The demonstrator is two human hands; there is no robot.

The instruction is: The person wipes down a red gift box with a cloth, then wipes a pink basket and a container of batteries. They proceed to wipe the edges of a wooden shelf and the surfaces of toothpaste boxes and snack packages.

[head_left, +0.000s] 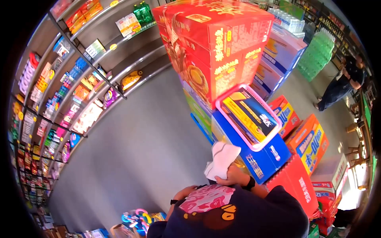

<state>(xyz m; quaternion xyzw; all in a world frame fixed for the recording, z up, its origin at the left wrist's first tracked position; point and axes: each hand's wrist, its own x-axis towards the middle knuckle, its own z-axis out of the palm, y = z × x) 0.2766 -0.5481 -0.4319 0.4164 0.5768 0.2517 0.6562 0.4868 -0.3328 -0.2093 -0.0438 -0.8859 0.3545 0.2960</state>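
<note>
My right hand (234,176), with a dark band on its wrist, is closed round a crumpled white cloth (224,156) with a thin grey stripe. The cloth hangs beside a blue gift box (274,152). On that box stands a pink-rimmed basket (260,147) holding a yellow and black package (250,113). My left hand (184,193) is low against the front of my dark sweatshirt (246,214), and its fingers are mostly hidden.
Tall red cartons (234,43) stand behind the basket, with blue-white cartons (278,55) beside them. Orange boxes (307,142) and a red box (295,184) are at right. Stocked shelves (71,87) curve along the left. Another person (345,81) stands far right.
</note>
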